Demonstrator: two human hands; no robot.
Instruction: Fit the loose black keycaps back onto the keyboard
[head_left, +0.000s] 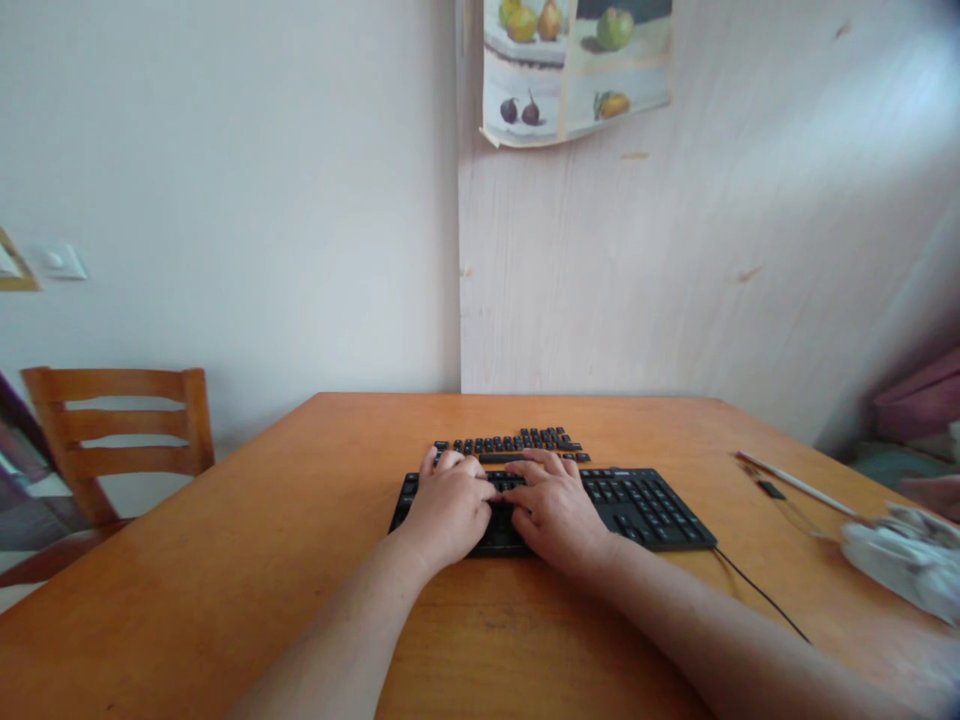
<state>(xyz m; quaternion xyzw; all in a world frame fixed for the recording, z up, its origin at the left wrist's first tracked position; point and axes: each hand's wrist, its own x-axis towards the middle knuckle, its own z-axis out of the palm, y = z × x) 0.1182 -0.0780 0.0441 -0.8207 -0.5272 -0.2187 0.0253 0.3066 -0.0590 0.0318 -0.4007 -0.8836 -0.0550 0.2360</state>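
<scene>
A black keyboard lies on the wooden table in front of me. My left hand rests over its left part, fingers apart and bent onto the keys. Over the middle is my right hand, its fingers also spread and touching the keyboard. The index fingertips of both hands come close together near the centre. Many keys beneath the hands are hidden. Just behind the keyboard, loose black keycaps are laid out in rows, with a long space bar keycap nearest the hands.
A keyboard cable runs toward the lower right. On the table's right side lie a thin pale stick, a small dark piece and a whitish plastic bundle. A wooden chair stands left; fruit pictures hang on the wall.
</scene>
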